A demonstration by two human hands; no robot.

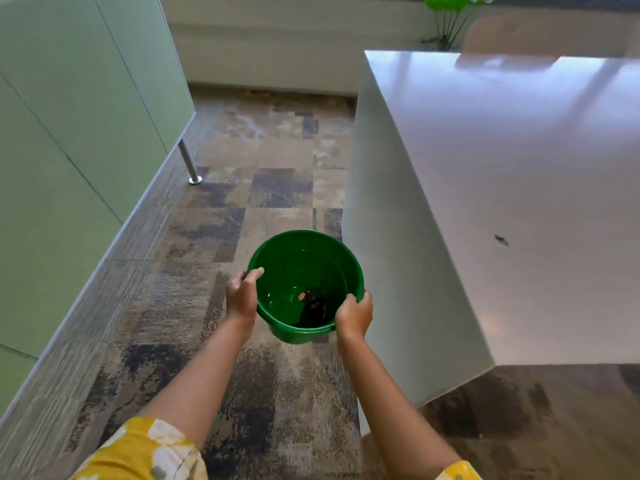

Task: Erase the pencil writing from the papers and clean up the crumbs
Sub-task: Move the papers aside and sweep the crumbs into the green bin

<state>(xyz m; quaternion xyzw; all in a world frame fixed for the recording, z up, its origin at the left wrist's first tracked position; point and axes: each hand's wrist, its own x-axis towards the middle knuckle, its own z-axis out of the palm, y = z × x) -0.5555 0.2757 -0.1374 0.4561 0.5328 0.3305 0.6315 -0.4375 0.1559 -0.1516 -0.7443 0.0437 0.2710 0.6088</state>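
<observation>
Green bucket [294, 265] — dark debris inside — rim gripped by both hands' curled fingers [254, 273].

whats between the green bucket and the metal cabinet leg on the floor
Only bare patterned carpet lies between the green bucket and the metal cabinet leg, as the head view shows.

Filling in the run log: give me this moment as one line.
left hand: grips green bucket rim | right hand: grips rim | bucket: above carpet, beside white table | dark speck on table
</observation>
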